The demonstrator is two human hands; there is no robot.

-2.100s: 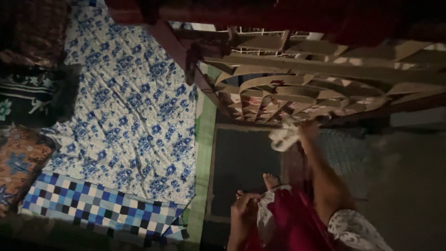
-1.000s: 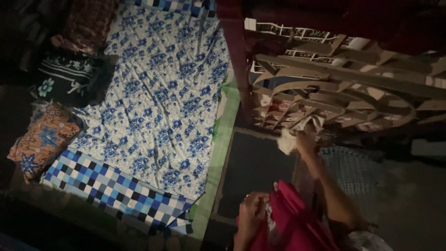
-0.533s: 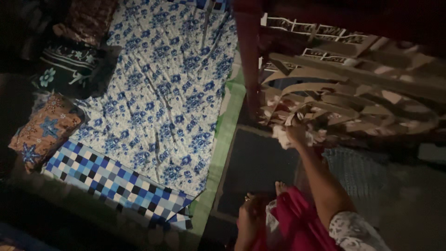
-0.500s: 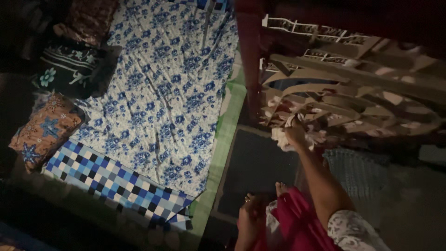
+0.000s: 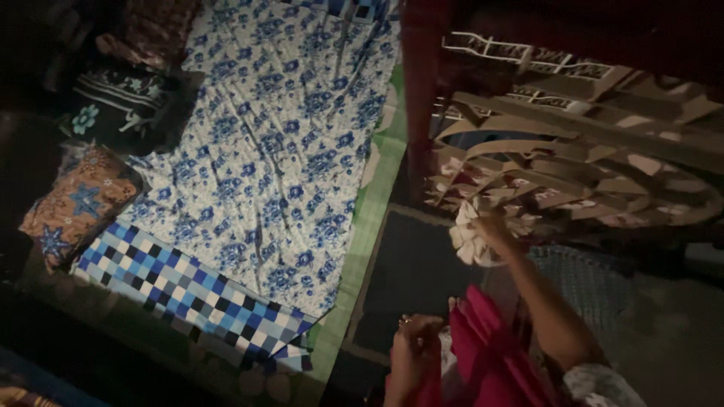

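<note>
Pale cloth (image 5: 466, 240), right hand (image 5: 494, 230) grip, dim

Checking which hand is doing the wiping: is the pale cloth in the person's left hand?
No, the pale cloth is bunched in the right hand at the carved bed frame, while the left hand grips red fabric.

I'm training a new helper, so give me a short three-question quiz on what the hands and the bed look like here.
1. True or false: the right hand holds a pale crumpled cloth against the carved wooden frame.
2. What does the left hand grip?
A. a pillow
B. red fabric
C. a broom
3. Fill in: the bedsheet is white with ____ flowers.

Key: 1 true; 2 B; 3 blue.
</note>
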